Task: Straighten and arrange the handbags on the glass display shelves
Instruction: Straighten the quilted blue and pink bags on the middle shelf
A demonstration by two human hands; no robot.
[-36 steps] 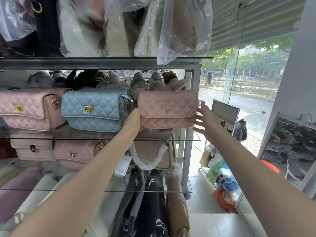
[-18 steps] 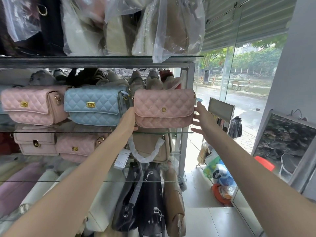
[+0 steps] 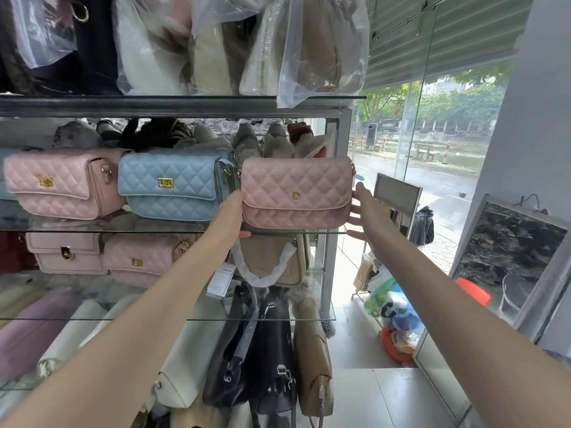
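Pink handbag (image 3: pixel 296 193) lower, lengthwise left-right, flap forward

Quilted matt leather-look pink handbag (image 3: pixel 296 193) with gold metal clasp (image 3: pixel 296 195); glossy glass shelf (image 3: pixel 173 232).

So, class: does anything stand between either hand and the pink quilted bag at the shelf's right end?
Nothing visible does. The left hand is against the left end of the pink quilted bag, beside the blue bag; the right hand has straight fingers at its right end.

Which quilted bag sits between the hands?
The pink bag with the D clasp, rightmost in its row; the blue bag and left pink bag carry square clasps.
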